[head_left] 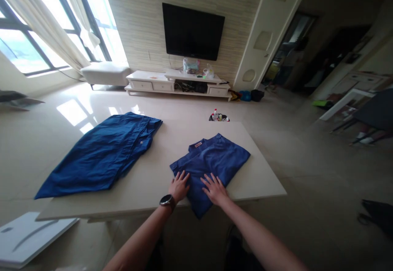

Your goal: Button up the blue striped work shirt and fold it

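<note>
A folded blue garment (215, 156) lies on the table (260, 177), with a small label showing near its far-left edge and one corner hanging over the near edge. My left hand (179, 187), with a watch (166, 200) on the wrist, lies with fingers spread at the garment's left edge. Flat on the middle of the same cloth rests my right hand (215, 188), its fingers apart. Neither hand grips anything. A second, larger blue garment (95, 156) is spread at the table's left side, part of it reaching past the edge.
Beyond the table's far edge a bin (219, 117) holds a bottle. A low white TV cabinet (147, 84) stands against the far wall below a television (193, 31). On the floor at lower left is a white flat box (33, 238). A bench (106, 73) sits by the window.
</note>
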The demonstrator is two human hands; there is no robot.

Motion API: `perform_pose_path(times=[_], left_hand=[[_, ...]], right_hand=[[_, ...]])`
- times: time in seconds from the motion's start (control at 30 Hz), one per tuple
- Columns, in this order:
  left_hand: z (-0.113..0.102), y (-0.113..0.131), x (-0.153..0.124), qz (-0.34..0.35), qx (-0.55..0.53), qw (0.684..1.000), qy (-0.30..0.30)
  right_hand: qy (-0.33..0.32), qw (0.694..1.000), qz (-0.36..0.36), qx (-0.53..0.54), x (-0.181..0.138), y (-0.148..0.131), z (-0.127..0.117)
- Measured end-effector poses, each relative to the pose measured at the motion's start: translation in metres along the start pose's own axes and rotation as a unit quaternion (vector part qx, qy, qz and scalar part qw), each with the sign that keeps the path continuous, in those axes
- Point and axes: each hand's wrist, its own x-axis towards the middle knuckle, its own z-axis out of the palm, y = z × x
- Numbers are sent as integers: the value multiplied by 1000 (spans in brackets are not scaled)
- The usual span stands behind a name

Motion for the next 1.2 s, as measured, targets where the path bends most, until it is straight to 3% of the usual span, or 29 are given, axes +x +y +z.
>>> perform_pose_path(times=[0.1, 0.23, 0.33, 0.47, 0.57, 0.73, 0.87, 1.03, 1.2], left_hand=[[17, 15, -15, 36, -32, 999, 1], [24, 60, -25, 99, -137, 985, -27], [24, 80, -26, 104, -155, 982, -15], [20, 86, -35, 101, -130, 986, -24], [14, 94, -53, 95, -128, 987, -27], [10, 117, -84, 136, -150, 974, -101], [9, 123, -87, 164, -134, 967, -142], [9, 123, -82, 157, -109, 971, -145], [7, 125, -83, 167, -116, 969, -142]], right_hand=[[-12, 999, -45, 8, -26, 50, -7], [23, 999, 44, -6, -36, 103, -39], [33, 995, 95, -20, -41, 107, -34], [49, 988, 136, -49, -46, 100, -4], [56, 986, 142, -60, -41, 110, 3], [40, 986, 146, -75, -24, 147, -15], [6, 984, 151, -98, -11, 172, -34], [-31, 961, 252, -108, 13, 193, -57], [-39, 940, 333, -57, 28, 203, -47]])
